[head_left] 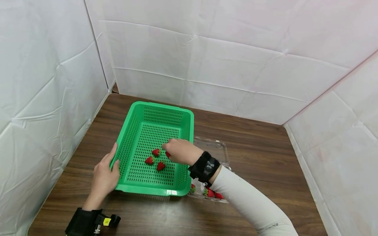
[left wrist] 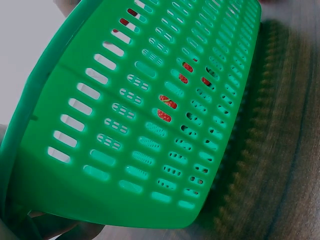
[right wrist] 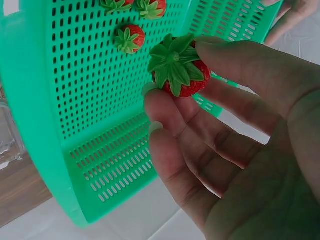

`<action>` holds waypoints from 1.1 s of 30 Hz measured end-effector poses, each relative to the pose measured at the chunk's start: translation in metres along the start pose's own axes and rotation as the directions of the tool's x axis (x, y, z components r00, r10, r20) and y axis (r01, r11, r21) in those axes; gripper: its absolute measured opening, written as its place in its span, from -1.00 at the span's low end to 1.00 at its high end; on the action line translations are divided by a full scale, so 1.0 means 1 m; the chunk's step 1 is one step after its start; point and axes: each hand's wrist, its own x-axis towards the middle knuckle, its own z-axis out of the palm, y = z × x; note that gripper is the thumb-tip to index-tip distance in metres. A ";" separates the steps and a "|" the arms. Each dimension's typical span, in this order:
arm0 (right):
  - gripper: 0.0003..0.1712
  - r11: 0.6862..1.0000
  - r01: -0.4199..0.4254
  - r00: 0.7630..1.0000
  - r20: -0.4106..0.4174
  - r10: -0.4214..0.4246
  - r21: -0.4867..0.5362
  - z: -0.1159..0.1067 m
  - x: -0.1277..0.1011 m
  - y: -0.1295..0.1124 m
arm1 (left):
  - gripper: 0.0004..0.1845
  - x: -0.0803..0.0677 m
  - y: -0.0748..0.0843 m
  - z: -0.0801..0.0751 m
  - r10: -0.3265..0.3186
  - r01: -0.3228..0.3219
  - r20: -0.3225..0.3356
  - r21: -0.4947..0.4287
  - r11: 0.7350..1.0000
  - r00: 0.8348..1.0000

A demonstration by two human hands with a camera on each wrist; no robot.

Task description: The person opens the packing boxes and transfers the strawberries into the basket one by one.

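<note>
A green perforated plastic basket (head_left: 136, 131) stands on the wooden table, its left rim gripped by my left hand (head_left: 105, 173), thumb on the inner side. Inside it, left of centre, lie three strawberries (head_left: 160, 166) with green leaf caps. Over the basket floor my right hand (head_left: 182, 151) pinches another strawberry (right wrist: 181, 67) between thumb and fingers, its leafy cap facing the right wrist camera. Through the slots in the left wrist view, red bits of strawberry (left wrist: 165, 115) show. The left fingers are mostly hidden there behind the rim.
Right of the basket, partly under my right forearm, lies an open clear plastic box (head_left: 212, 149) with several strawberries (head_left: 209, 192) at its near end. White sheets (head_left: 236, 75) wall the table (head_left: 257, 157) at the back and both sides.
</note>
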 end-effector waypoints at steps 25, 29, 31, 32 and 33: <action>-0.80 0.999 0.028 0.996 0.087 -0.031 0.029 -0.001 0.028 -0.014 | -0.34 0.001 -0.001 0.001 0.002 -0.002 -0.002 0.005 1.000 1.000; -0.77 0.999 0.008 0.993 0.115 -0.011 0.032 0.000 0.032 -0.016 | -0.35 0.000 -0.002 0.001 0.005 -0.005 -0.001 0.002 1.000 1.000; -0.75 1.000 -0.003 0.992 0.124 -0.001 0.029 0.000 0.034 -0.016 | -0.35 0.000 -0.002 0.000 0.004 -0.004 0.002 0.000 1.000 1.000; -0.76 1.000 -0.006 0.992 0.127 0.003 0.026 0.000 0.035 -0.016 | -0.35 0.000 -0.002 0.000 0.003 -0.003 0.003 0.000 1.000 1.000; -0.77 1.000 -0.010 0.992 0.127 0.007 0.025 0.000 0.035 -0.016 | -0.35 0.000 -0.002 0.000 0.001 -0.001 0.005 -0.001 1.000 1.000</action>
